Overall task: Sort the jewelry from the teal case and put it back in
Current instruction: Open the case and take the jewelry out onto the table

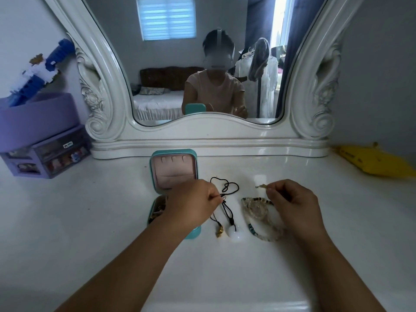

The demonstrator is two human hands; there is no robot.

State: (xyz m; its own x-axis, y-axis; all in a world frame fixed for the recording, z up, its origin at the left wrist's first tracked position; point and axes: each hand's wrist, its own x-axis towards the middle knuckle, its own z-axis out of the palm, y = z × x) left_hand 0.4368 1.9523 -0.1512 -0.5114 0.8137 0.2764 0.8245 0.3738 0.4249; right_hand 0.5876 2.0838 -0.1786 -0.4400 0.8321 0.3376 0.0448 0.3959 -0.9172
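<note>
Nearest us, on the glossy white dressing table (pixel 90 221), our two forearms reach toward twelve o'clock with the hands apart. Our left hand (pixel 193 201) pinches a thin black cord (pixel 225 188) at its fingertips; the cord loops toward twelve o'clock, and toward six o'clock its strands end in a small gold charm (pixel 219 230) and a smooth, milky white pendant (pixel 234 233). Our right hand (pixel 292 201) pinches a tiny, thin gold piece (pixel 261 186), held above the table. Just at nine o'clock of that hand lies a coil of pale, translucent beaded bracelets (pixel 256 210). Under our left wrist sits the teal case (pixel 173 163), open, its rounded lid upright and lined in soft pink. Beyond stands a carved, glossy white mirror frame (pixel 202 136).
</note>
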